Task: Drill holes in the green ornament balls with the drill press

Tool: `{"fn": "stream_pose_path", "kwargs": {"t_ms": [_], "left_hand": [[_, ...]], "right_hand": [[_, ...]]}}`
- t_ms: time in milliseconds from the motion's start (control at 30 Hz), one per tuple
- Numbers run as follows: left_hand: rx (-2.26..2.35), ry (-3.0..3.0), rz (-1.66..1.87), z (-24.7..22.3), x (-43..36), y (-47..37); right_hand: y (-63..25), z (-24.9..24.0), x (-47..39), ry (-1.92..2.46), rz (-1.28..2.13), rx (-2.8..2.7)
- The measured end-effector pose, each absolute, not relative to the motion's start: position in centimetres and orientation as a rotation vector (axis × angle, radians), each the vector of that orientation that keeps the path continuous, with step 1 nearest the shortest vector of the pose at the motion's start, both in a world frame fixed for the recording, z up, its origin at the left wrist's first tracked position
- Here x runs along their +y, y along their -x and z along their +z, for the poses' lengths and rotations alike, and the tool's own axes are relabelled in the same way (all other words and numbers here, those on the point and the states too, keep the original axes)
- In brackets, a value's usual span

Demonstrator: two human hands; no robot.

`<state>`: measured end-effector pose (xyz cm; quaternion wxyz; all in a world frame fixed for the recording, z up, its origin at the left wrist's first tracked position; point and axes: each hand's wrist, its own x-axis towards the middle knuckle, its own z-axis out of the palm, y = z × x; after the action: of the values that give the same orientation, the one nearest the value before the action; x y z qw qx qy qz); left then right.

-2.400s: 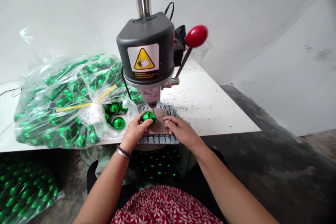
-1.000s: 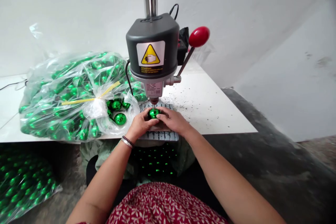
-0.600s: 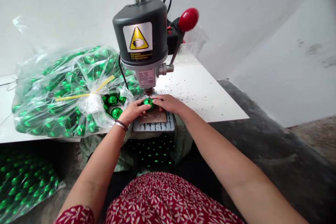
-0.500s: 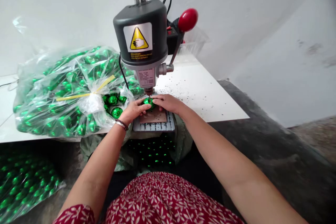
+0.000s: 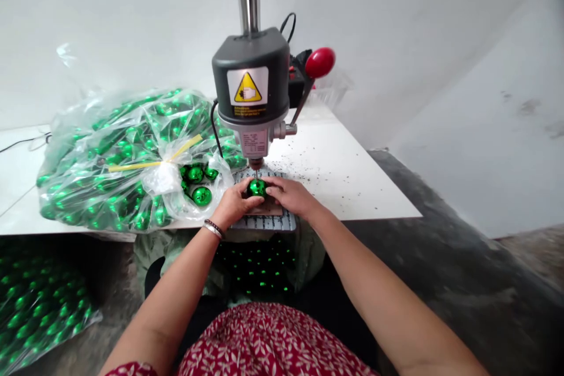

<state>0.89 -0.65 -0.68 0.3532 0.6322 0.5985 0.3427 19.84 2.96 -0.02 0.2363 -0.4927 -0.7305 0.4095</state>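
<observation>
From my remote seat, I have the shiny green ball point(image 5: 256, 187) at the centre of my clock, over the brown board point(image 5: 274, 210) and under the drill press. The left hand point(image 5: 237, 205) grasps it from 8 o'clock, thumb along the near side; the right hand point(image 5: 293, 195) grips it from 3 o'clock, so it is pinched between both sets of fingers. The thin drill bit point(image 5: 257, 174) stands at 12, right at the top of the ball; at this scale I can't fairly say whether its tip is in the shell or merely against it.

That is where I'd expect trouble. A round, glossy surface gives little grip, so uneven pressure from either side could let the ball roll and the bit skate off towards a fingertip. Squeezing too hard might crack the shell, if it is as thin as I suspect. If the bit snagged, it could spin the ball out of the fingers.

Further out, dark shavings point(image 5: 324, 170) lie between 2 and 3 on the white table point(image 5: 365, 194); any under the ball could tilt it. The red knob point(image 5: 321, 62) is at 1, with neither hand on it. At 9, the open-mouthed plastic bag point(image 5: 165, 179) shows loose balls point(image 5: 201, 195), which a stray left elbow or wrist could knock rolling.
</observation>
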Motion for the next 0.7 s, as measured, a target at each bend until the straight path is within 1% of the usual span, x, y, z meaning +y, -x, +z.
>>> {"fn": "stream_pose_path", "kwargs": {"t_ms": [167,267,400,600,700], "left_hand": [[1.531,-1.672,0.886,-0.5,-0.9,-1.2],[1.525,-1.676,0.878,-0.3,-1.0,-1.3],[1.506,-1.692,0.880,-0.3,-1.0,-1.4],[1.509,-1.665,0.894,-0.3,-1.1,-1.4],[1.514,-1.640,0.883,-0.3,-1.2,-1.5]], "right_hand": [[-21.5,0.9,3.0,1.390,0.958,-1.910],[-23.8,2.6,3.4,1.450,0.807,-1.753],[-25.8,7.1,3.7,1.419,0.588,-1.570],[-24.5,16.0,5.5,1.209,0.354,-1.523],[-23.9,18.4,7.6,1.243,0.335,-1.559]]}}
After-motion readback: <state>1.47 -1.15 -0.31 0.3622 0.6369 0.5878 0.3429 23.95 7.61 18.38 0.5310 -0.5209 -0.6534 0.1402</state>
